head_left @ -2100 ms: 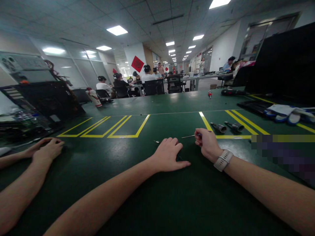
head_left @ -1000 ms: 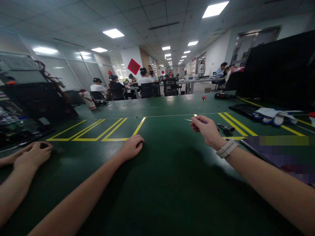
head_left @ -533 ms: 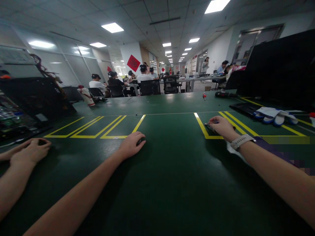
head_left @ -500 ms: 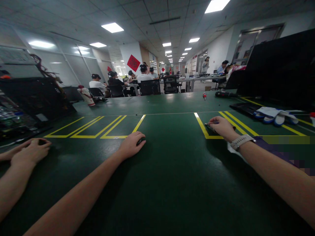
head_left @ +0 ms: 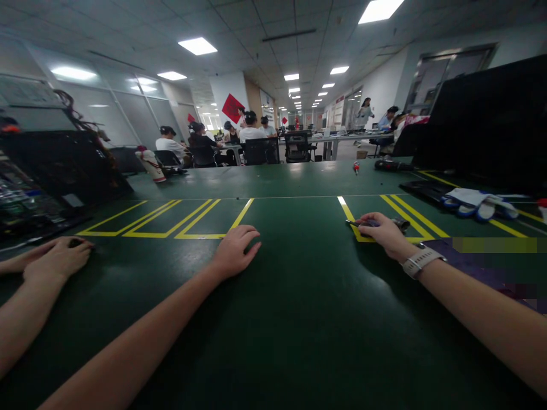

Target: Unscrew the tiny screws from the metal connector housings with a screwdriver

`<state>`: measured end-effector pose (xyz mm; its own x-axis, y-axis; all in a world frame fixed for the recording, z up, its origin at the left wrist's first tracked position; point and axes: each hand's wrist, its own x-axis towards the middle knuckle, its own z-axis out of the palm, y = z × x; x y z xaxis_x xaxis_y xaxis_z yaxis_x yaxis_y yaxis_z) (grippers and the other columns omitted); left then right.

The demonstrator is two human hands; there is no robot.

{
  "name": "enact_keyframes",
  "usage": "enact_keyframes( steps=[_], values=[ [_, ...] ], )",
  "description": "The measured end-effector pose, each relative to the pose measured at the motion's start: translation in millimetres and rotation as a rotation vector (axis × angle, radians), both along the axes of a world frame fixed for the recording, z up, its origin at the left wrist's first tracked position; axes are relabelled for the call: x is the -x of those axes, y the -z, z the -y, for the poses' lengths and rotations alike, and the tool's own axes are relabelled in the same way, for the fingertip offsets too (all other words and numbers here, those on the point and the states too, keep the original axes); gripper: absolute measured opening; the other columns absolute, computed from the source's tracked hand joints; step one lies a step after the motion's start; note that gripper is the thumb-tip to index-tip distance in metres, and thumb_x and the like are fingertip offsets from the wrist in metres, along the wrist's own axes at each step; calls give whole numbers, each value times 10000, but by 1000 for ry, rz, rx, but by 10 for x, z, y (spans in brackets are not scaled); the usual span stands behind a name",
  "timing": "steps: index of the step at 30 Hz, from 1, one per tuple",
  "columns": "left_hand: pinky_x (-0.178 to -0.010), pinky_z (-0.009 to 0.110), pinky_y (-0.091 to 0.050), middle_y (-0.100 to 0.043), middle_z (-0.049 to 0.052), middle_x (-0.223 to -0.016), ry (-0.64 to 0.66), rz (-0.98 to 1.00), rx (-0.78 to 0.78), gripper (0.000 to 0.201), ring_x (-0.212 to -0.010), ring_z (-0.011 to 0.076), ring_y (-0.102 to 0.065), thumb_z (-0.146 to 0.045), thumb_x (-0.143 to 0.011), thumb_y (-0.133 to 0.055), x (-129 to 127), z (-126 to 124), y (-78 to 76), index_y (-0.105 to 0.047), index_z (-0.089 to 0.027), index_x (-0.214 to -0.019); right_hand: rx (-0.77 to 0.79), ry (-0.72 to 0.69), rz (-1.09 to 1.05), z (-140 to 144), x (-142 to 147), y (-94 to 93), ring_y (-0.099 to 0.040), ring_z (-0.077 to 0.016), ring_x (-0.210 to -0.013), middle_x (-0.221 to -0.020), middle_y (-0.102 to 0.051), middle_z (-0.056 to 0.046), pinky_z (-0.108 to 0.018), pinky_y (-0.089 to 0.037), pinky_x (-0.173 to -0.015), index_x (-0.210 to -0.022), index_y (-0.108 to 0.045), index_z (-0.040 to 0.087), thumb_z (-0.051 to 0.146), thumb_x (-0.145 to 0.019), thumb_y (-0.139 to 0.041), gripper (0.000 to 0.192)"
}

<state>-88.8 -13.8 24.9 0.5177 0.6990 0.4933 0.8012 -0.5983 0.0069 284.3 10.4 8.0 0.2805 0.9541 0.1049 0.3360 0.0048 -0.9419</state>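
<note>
The right hand [head_left: 380, 232], raised a second ago, has come down on the table's [head_left: 299, 319] yellow line [head_left: 348, 212], grip closed on the screwdriver [head_left: 354, 223], while the left hand [head_left: 234, 250] has slackened, lying open and empty.

Screwdriver [head_left: 371, 223] handle hidden under right hand [head_left: 382, 233]

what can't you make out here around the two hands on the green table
- Head view: the thin tool under the right hand is mostly covered by the fingers, so its kind and the grip stay unclear.
- Whatever lies under the left hand is hidden by the palm.
- The patch at the right edge is blurred out.
- The small red-handled tool far off is too small to identify.
- Another person's hand covers a dark item.
</note>
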Motion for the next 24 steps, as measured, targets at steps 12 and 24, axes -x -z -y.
enact_keyframes(
  steps=[12,24],
  values=[
    [-893,372,-432,-572,98,-1099,373,-155,222,253,-1025,209,-526,-291,-875,-435,-881,550,-131,-559,-157,-1050,60,-324,3,531,534,-176,-569,-203,-914,-997,-648,-25,-384,-406,-831,-864,-611,208,181,-676,-641,192],
    [-809,378,-483,-536,70,-1097,211,-40,400,362,-961,218,-524,-345,-781,-574,-1183,779,-124,-478,-198,-1097,16,-529,84,998,907,-122,-570,-180,-776,-829,-607,-2,-315,-442,-684,-859,-549,206,98,-696,-537,196]
  ],
)
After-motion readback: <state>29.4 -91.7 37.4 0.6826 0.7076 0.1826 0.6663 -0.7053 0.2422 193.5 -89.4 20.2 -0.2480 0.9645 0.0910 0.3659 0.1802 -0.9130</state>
